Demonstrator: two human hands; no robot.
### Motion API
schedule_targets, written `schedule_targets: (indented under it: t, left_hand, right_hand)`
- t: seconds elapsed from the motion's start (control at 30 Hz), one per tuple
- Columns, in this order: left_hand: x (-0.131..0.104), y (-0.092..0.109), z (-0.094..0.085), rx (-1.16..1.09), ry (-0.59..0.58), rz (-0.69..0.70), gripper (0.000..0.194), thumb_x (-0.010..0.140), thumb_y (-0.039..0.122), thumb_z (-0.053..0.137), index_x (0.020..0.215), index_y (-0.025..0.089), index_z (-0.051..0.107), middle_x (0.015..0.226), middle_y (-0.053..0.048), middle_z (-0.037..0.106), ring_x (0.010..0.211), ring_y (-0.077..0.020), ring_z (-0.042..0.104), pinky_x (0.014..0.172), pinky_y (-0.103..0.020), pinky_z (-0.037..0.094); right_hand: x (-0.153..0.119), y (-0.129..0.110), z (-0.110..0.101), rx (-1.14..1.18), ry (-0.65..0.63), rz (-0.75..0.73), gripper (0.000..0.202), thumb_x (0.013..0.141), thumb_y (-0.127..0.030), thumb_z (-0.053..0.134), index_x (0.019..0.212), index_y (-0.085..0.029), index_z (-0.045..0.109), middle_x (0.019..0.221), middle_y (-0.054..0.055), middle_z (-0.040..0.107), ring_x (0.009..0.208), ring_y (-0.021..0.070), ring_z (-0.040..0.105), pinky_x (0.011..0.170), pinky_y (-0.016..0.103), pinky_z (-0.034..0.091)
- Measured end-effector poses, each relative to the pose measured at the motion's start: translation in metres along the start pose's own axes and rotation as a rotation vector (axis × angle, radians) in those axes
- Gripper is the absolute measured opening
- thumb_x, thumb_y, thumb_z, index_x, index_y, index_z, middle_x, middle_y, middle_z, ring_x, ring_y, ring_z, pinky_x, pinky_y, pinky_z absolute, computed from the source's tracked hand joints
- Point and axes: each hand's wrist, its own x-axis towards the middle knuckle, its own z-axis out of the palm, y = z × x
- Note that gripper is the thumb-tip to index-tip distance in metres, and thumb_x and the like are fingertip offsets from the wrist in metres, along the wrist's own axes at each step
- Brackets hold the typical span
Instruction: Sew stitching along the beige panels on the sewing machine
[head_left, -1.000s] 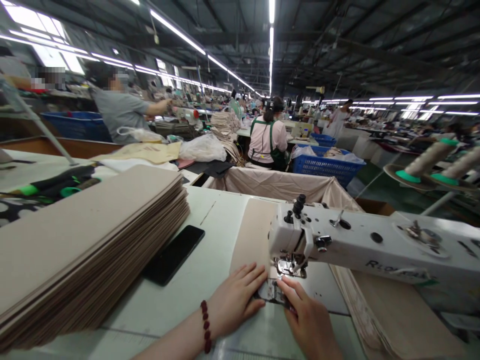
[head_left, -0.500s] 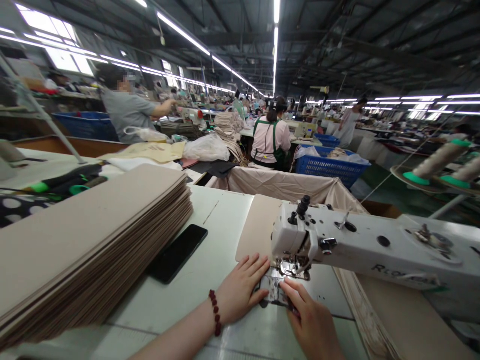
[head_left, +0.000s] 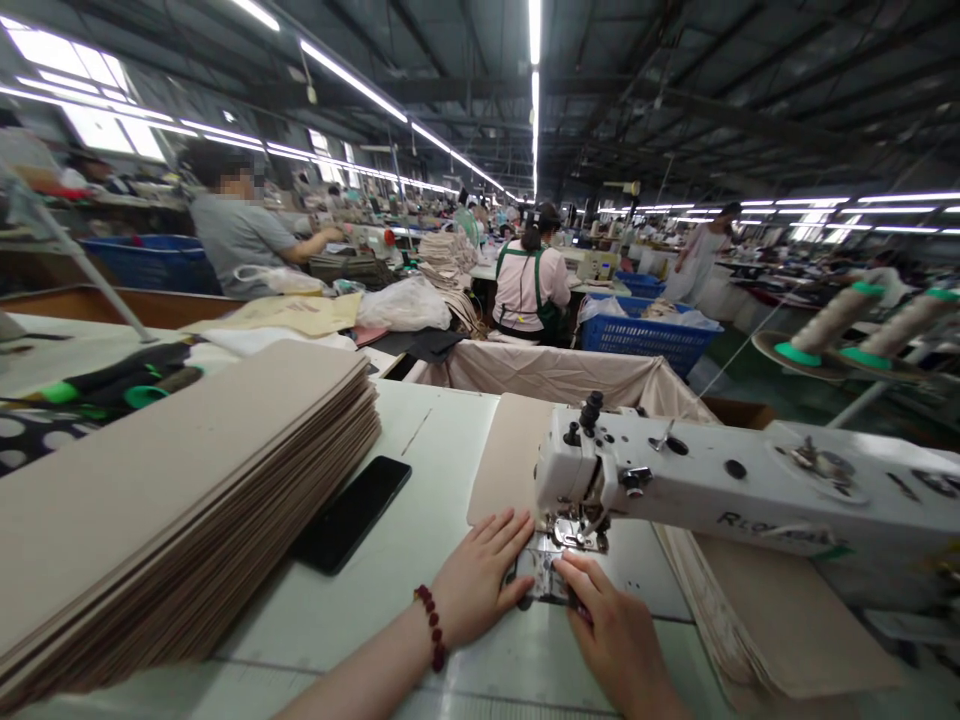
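Beige panel (head_left: 506, 460) under needle: matt, smooth, thin sheet, leather-like or card, cannot tell. Stack of same panels (head_left: 172, 480) near left: matt. Sewing machine (head_left: 735, 490): glossy white painted metal, bare steel presser foot. Table (head_left: 435, 440): smooth pale laminate. Phone (head_left: 352, 513): glossy black glass. Basket (head_left: 649, 340) far: blue plastic.

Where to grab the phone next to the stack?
Take the phone by its long edges near the end closest to the camera, from above. It lies flat, screen up, on the table; its left edge sits tight against the stack, so tip up the free right edge first.
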Motion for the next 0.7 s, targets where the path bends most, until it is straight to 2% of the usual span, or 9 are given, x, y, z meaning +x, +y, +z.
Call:
schedule_targets:
  t: [0.23,0.33,0.43,0.5,0.6,0.7]
  left_hand:
    - [0.000,0.001,-0.002,0.015,0.050,0.004,0.070,0.095,0.053,0.046,0.151,0.022,0.021,0.154,-0.007,0.031,0.140,-0.0250,0.030,0.114,-0.043,0.026]
    - [0.002,0.006,-0.013,0.032,0.093,-0.032,0.059,0.096,0.051,0.045,0.146,0.021,0.035,0.140,-0.008,0.051,0.129,-0.0248,0.047,0.113,-0.046,0.025]
    - [0.004,0.009,-0.023,0.061,0.146,-0.128,0.038,0.102,0.039,0.033,0.129,0.021,0.053,0.111,-0.006,0.068,0.107,-0.0212,0.061,0.108,-0.043,0.033]
    - [0.004,0.008,-0.024,0.092,0.178,-0.203,0.038,0.102,0.035,0.030,0.126,0.018,0.055,0.109,-0.009,0.067,0.106,-0.0233,0.061,0.102,-0.042,0.039]
    - [-0.005,0.003,-0.012,0.156,0.210,-0.294,0.045,0.098,0.035,0.035,0.136,0.011,0.046,0.130,-0.020,0.055,0.124,-0.0347,0.048,0.103,-0.055,0.034]
    - [-0.035,0.001,0.007,0.207,0.205,-0.347,0.047,0.094,0.027,0.038,0.136,0.007,0.046,0.138,-0.026,0.047,0.130,-0.0440,0.039,0.101,-0.065,0.029]
  right_hand:
    - [0.000,-0.005,-0.004,0.031,0.005,0.011,0.062,0.077,-0.001,0.045,0.131,-0.032,0.050,0.136,0.000,0.054,0.111,0.0194,0.060,0.094,0.034,0.049]
    - [0.000,-0.007,-0.006,0.027,0.027,0.012,0.060,0.078,-0.002,0.046,0.129,-0.032,0.051,0.134,0.000,0.055,0.110,0.0187,0.061,0.093,0.033,0.049]
    - [0.000,-0.009,-0.008,0.044,0.040,0.016,0.058,0.078,-0.003,0.047,0.128,-0.032,0.053,0.133,-0.001,0.056,0.109,0.0185,0.061,0.093,0.032,0.049]
    - [-0.001,-0.010,-0.010,0.071,0.042,0.021,0.058,0.079,-0.003,0.046,0.128,-0.032,0.053,0.134,-0.001,0.056,0.111,0.0186,0.060,0.093,0.033,0.048]
    - [-0.001,-0.009,-0.011,0.103,0.041,0.027,0.059,0.077,-0.002,0.047,0.127,-0.033,0.054,0.134,-0.003,0.056,0.113,0.0183,0.059,0.095,0.033,0.047]
    - [0.000,-0.007,-0.013,0.138,0.044,0.029,0.058,0.076,-0.002,0.048,0.125,-0.033,0.055,0.132,-0.004,0.058,0.113,0.0175,0.059,0.095,0.032,0.046]
